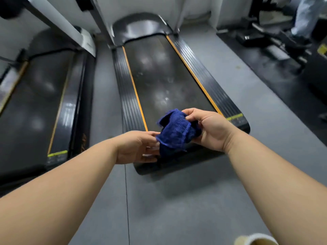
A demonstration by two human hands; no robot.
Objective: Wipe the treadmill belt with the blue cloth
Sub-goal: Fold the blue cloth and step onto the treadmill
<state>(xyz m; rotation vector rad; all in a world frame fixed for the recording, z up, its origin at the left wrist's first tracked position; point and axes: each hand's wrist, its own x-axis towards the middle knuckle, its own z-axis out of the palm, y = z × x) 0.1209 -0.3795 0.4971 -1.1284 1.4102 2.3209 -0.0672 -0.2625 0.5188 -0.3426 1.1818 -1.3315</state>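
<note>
Stretching away on a grey floor (230, 82), a second treadmill (44, 96) lies at the left, its dark belt edged in orange. Just beside it the treadmill belt (159, 71) runs between orange stripes and ribbed black side rails, with pale smudges on it. Above its near end the left hand (136, 147) pinches the lower edge of the bunched blue cloth (177, 131), and the right hand (208, 128) is closed on its top. Dark gym equipment (276, 46) stands far right.

A second treadmill (44, 96) stands at the left on the grey floor (177, 200). Far right, a person's legs (304, 16) show beside dark gym equipment (276, 48)
</note>
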